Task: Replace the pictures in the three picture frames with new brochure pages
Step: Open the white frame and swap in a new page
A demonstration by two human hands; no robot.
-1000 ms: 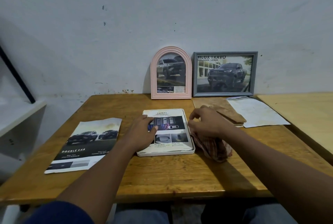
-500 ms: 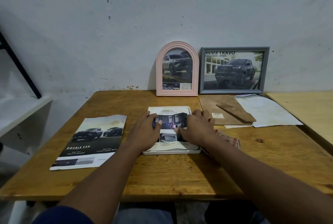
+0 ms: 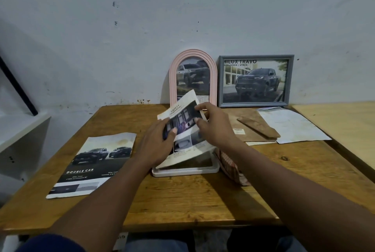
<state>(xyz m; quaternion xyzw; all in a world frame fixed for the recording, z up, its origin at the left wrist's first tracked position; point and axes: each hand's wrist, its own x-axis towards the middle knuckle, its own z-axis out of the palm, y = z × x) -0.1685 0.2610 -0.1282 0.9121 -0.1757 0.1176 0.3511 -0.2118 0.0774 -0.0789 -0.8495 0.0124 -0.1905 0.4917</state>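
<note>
One wooden tabletop (image 3: 182,201) across the lower half of the picture. At lower left, flat on it, a loose brochure spread (image 3: 95,162) headed DOUBLE CAB. At upper centre, leaning on the wall: grey frame (image 3: 255,57) and, just left of it, pink arched frame (image 3: 172,81), each showing a truck page. At centre, flat on the tabletop, white frame (image 3: 182,172).

Changed within the last half second: safety page (image 3: 186,142), previously flat inside the white frame under both hands, now lifted and tilted, far edge high, near edge low at the frame's near rim, dark pane exposed beneath.

Left hand (image 3: 156,146) pinching the page's left side, thumb on the printed face. Right hand (image 3: 215,126) gripping the upper right edge between thumb and forefinger.

Judgement: third frame in mid-swap. Page either coming out or being reseated, not determinable. Risk: creasing of the thin paper.
</note>
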